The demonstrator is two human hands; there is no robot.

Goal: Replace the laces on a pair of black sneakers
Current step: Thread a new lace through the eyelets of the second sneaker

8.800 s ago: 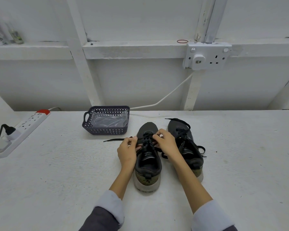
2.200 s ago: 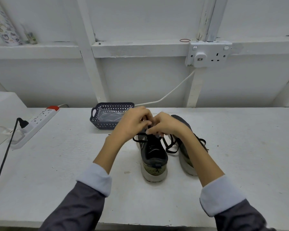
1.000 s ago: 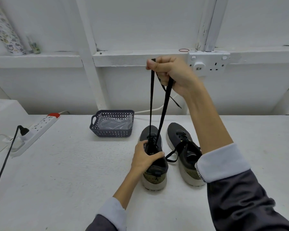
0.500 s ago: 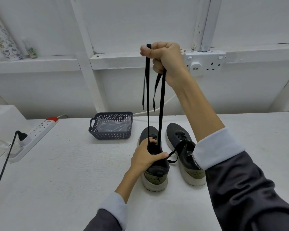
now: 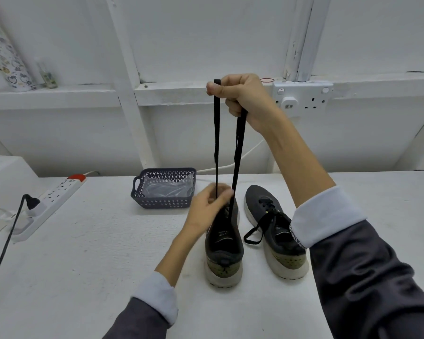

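Two black sneakers stand side by side on the white table [image 5: 108,241], heels toward me. My right hand [image 5: 245,101] is raised high and grips both strands of a black lace [image 5: 238,148], which run taut down to the front of the left sneaker [image 5: 224,243]. My left hand [image 5: 209,204] is at that sneaker's toe end, its fingers pinching the lace strands where they meet the shoe. The right sneaker [image 5: 274,231] keeps its own black lace, loosened, with a loop hanging off its left side.
A dark plastic basket [image 5: 164,188] with a clear bag inside sits behind the sneakers. A white power strip [image 5: 49,201] with a black plug lies at the left. A wall socket [image 5: 301,97] and a ledge run along the back wall.
My left hand has moved from the sneaker's collar up to its toe end by the lace strands. My right hand still holds the lace high, slightly lower in view.
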